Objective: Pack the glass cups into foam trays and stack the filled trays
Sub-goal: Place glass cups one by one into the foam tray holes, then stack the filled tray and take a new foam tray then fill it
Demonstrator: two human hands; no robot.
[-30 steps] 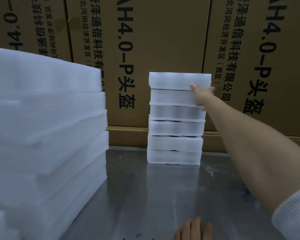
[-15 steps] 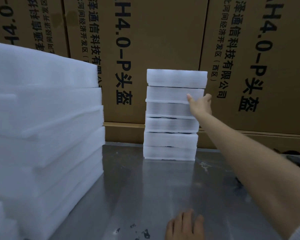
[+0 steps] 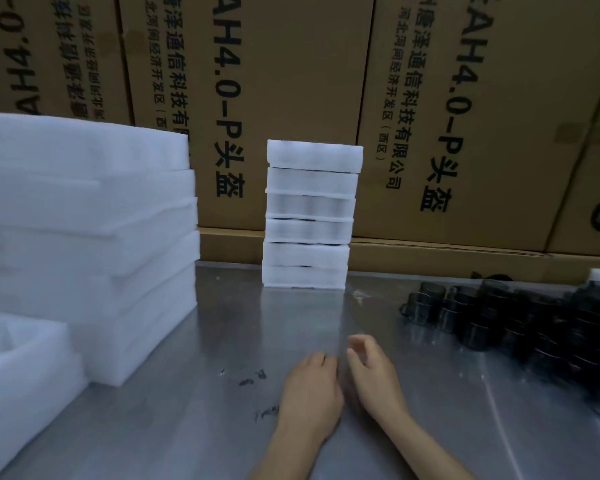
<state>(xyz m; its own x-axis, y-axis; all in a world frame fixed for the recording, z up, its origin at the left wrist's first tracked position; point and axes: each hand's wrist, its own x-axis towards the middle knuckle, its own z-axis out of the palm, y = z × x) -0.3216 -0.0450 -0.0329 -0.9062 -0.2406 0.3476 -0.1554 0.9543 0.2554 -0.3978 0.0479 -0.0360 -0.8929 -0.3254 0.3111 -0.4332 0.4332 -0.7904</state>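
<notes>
A stack of several filled white foam trays (image 3: 310, 216) stands at the back of the metal table (image 3: 187, 427), against the cardboard boxes. Dark glass cups (image 3: 520, 323) crowd the table's right side. Both hands are low at the front centre, side by side and holding nothing. My left hand (image 3: 310, 393) rests flat on the table. My right hand (image 3: 373, 372) hovers just right of it, fingers loosely curled. An empty foam tray (image 3: 25, 362) with an open hollow sits at the near left.
A tall pile of wide white foam sheets (image 3: 84, 244) fills the left side. Brown cardboard boxes (image 3: 291, 81) with black print wall off the back. Bare metal lies between my hands and the tray stack.
My right hand has left the side of the tray stack and come back down beside my left hand. The view has tipped down, bringing the cups into sight.
</notes>
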